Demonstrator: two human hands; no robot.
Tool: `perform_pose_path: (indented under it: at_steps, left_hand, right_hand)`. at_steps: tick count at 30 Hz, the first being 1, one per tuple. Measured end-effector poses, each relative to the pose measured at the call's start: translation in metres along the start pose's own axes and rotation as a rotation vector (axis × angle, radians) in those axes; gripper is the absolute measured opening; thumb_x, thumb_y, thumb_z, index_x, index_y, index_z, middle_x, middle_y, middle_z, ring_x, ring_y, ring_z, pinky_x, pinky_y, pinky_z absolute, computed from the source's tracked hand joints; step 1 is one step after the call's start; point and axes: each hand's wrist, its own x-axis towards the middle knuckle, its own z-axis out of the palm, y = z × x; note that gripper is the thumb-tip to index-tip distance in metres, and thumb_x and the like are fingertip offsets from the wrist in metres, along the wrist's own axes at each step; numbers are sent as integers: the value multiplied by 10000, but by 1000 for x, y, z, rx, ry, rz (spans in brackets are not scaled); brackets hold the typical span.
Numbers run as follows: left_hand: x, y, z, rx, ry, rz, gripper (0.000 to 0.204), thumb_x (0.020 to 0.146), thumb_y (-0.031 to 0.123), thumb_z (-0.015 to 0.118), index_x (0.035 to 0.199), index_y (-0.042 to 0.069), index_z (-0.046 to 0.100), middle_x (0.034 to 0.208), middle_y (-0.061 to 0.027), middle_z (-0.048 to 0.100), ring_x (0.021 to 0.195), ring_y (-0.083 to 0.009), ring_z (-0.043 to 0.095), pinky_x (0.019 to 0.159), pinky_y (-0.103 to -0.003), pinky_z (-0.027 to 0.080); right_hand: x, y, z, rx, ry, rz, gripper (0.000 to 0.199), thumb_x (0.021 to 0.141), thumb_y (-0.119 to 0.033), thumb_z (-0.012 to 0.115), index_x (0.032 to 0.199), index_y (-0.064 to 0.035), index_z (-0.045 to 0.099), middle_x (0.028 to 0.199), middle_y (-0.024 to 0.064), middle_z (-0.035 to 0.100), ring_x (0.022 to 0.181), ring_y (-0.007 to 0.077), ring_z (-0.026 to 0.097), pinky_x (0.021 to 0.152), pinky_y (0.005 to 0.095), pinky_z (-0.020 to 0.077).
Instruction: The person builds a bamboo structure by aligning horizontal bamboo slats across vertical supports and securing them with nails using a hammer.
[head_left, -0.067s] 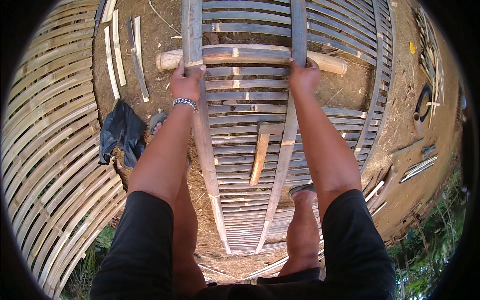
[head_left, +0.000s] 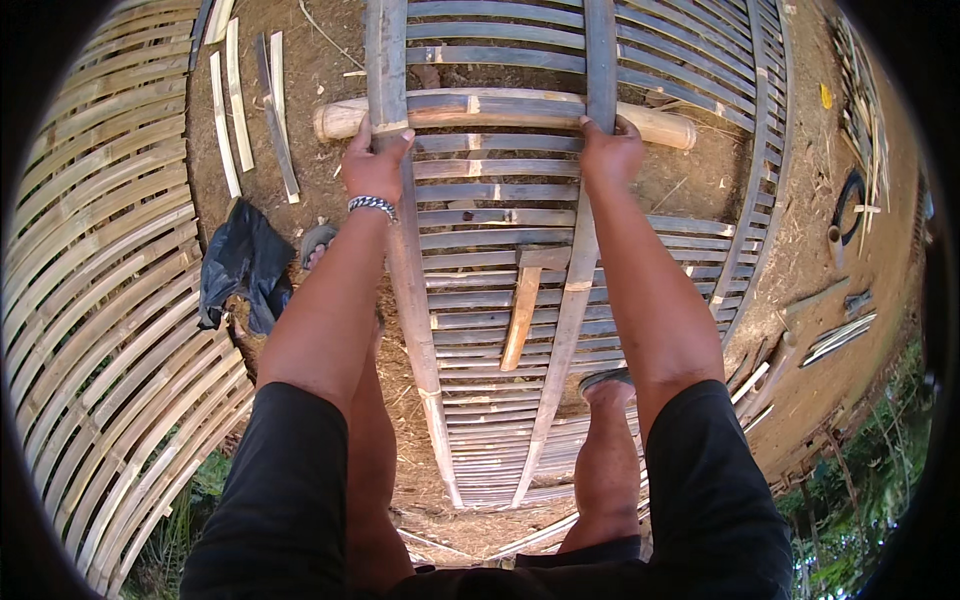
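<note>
A long bamboo panel of narrow cross slats (head_left: pixel 490 215) lies between my legs, with two long side rails. My left hand (head_left: pixel 373 165), with a chain bracelet at its wrist, is closed around the left rail (head_left: pixel 388 70). My right hand (head_left: pixel 612 152) grips the right rail (head_left: pixel 600 60) at about the same height. Under the panel, by both hands, a thick round bamboo pole (head_left: pixel 660 125) runs crosswise, its ends sticking out on either side. A hammer (head_left: pixel 520 318) with a wooden handle and a dark blocky head rests on the slats, nearer to me.
A second slatted bamboo panel (head_left: pixel 100 270) curves along the left. Beside it lie a black plastic bag (head_left: pixel 243 268) and several loose bamboo strips (head_left: pixel 236 95). Another slatted section (head_left: pixel 745 150) stretches along the right. Farther right are a black coil (head_left: pixel 848 205) and bamboo pieces (head_left: pixel 838 338).
</note>
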Motion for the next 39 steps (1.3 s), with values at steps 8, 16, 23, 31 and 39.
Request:
perform_pose_path:
  at_steps: [8,16,23,31,39]
  left_hand:
    - [0,-7,-1,89,7,14,756,801,210,845,1434,-31,507,1238,-138,676,1063,-165,634,947,-293,482]
    - [-4,-9,5,150,24,48,856,777,309,854,1463,-24,463,1316,-219,614,1197,-255,603,1031,-344,449]
    - [-8,-8,9,461,124,96,892,756,335,868,1485,29,456,1307,-242,558,1181,-331,578,1032,-393,447]
    - [-9,13,-1,489,102,42,965,749,349,856,1552,140,364,1379,-231,475,1246,-380,515,1061,-463,424]
    - [-6,19,-15,1356,-132,586,647,976,371,553,1565,216,336,1666,18,219,1498,-330,259,1203,-602,152]
  right_hand:
    - [-5,-13,-1,-50,13,37,479,729,-241,853,1092,34,704,984,252,726,920,376,713,847,432,535]
    - [-1,-1,-14,-232,-93,-126,572,761,-321,821,1190,29,679,1111,253,692,1041,393,669,913,446,515]
    - [-25,14,-44,-598,-231,-682,748,864,-307,720,1506,-82,411,1531,176,420,1384,368,421,1128,466,370]
    - [-30,4,-54,-790,-360,-608,733,912,-345,668,1550,-158,358,1610,102,332,1438,343,368,1163,497,328]
    - [-29,-18,-58,-995,-535,-491,701,988,-308,534,1605,-229,210,1679,-7,168,1507,249,256,1192,538,263]
